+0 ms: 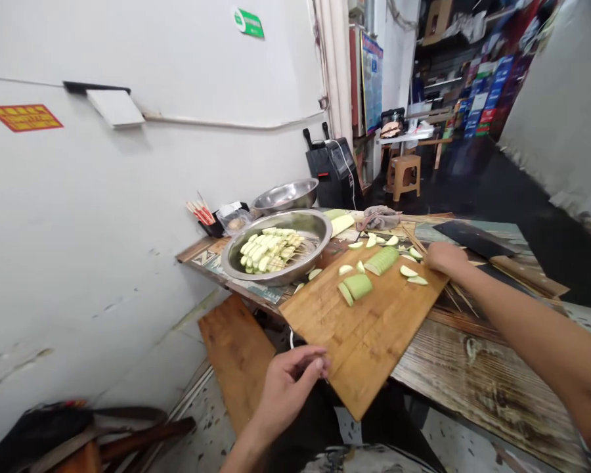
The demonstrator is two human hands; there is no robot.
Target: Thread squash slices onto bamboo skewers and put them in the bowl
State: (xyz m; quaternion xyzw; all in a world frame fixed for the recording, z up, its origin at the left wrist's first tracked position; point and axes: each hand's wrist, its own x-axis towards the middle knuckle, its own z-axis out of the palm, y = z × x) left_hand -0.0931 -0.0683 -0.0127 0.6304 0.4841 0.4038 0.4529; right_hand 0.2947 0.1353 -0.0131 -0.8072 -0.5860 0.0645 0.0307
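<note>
A wooden cutting board (374, 328) juts over the table's front edge at an angle. On it lie a sliced block of green squash-like vegetable (382, 261), a shorter cut piece (358, 286) and several loose slices. My left hand (295, 378) is beside the board's near left edge, fingers loosely curled with thumb apart, nothing visible in them. At the board's far right corner my right hand (446, 258) is closed over thin bamboo skewers (414, 238), which stick out on both sides of it. Its fingertips are hidden, so what it grips cannot be made out.
A steel basin (236, 268) left of the board holds several skewered slices. Behind it stands a second steel bowl (285, 196). A cleaver (473, 239) lies at the right, a grey rag (380, 217) at the back. A black speaker (332, 171) stands beyond the table.
</note>
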